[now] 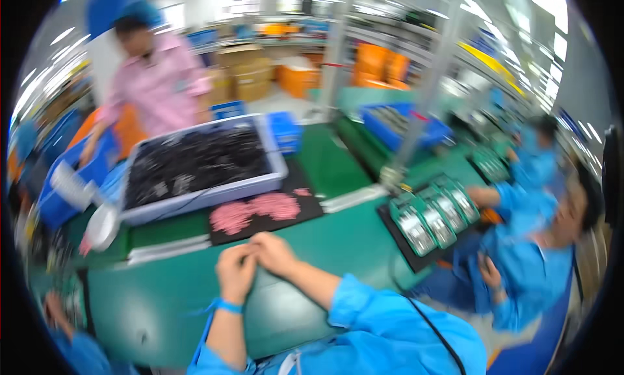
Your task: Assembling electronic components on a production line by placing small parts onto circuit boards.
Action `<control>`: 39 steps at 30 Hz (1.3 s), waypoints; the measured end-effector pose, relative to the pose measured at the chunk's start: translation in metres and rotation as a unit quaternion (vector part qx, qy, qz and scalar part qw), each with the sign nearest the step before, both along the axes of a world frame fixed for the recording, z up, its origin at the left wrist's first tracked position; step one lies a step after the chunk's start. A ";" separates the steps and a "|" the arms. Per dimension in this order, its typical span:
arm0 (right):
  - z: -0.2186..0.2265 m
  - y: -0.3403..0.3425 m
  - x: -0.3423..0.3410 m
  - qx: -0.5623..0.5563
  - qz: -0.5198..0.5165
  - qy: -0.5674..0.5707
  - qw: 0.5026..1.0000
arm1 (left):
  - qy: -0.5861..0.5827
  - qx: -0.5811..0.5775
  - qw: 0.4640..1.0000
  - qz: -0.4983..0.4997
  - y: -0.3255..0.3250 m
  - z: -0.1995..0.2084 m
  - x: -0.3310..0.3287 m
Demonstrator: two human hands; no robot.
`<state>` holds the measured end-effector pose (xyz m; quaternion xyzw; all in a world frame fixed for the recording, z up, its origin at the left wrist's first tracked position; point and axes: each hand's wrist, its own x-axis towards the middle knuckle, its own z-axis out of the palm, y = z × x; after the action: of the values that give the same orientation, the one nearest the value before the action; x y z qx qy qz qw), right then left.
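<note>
My left hand (235, 271) and my right hand (274, 253) meet above the green table (325, 258), fingertips pinched together. Whatever lies between the fingers is too small and blurred to make out. A blue band (227, 306) circles my left wrist. Just beyond my hands, two heaps of small pink pieces (276, 207) lie on a black mat (305, 212). Behind them stands a grey-lilac tray (276, 160) full of dark, shiny small parts (195, 163).
At the right, several green fixtures with silver parts (435, 219) sit on a black mat beside a co-worker in blue (526, 258). A person in pink (159, 82) stands at the far left near a blue bin (62, 202). A metal post (426, 95) rises behind the table.
</note>
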<state>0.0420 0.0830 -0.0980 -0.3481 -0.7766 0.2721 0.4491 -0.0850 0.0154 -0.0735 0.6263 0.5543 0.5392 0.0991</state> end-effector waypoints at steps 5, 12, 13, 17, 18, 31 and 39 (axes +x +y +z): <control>0.010 -0.004 0.015 0.006 0.024 0.035 0.999 | -0.054 -0.030 0.998 -0.016 -0.003 0.006 0.016; 0.013 -0.004 0.023 0.002 0.011 0.056 0.998 | -0.047 -0.060 0.997 0.007 0.003 -0.004 0.014; 0.014 -0.006 0.022 -0.003 0.023 0.065 0.998 | -0.045 -0.074 0.996 0.020 0.003 -0.003 0.012; 0.016 -0.014 0.015 -0.037 0.079 0.066 0.994 | -0.048 -0.097 0.994 0.031 0.002 -0.005 0.005; 0.018 -0.014 0.016 -0.043 0.087 0.060 0.993 | -0.059 -0.110 0.992 0.031 0.001 -0.005 0.004; 0.014 -0.010 0.014 -0.037 0.080 0.081 0.993 | -0.062 -0.136 0.989 0.024 0.001 -0.004 0.004; 0.018 -0.011 0.016 -0.046 0.088 0.070 0.993 | -0.046 -0.119 0.991 0.029 0.003 -0.005 0.004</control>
<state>0.0577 0.0724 -0.0804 -0.2791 -0.7575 0.3693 0.4603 -0.0813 0.0182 -0.0789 0.5684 0.6272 0.5001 0.1830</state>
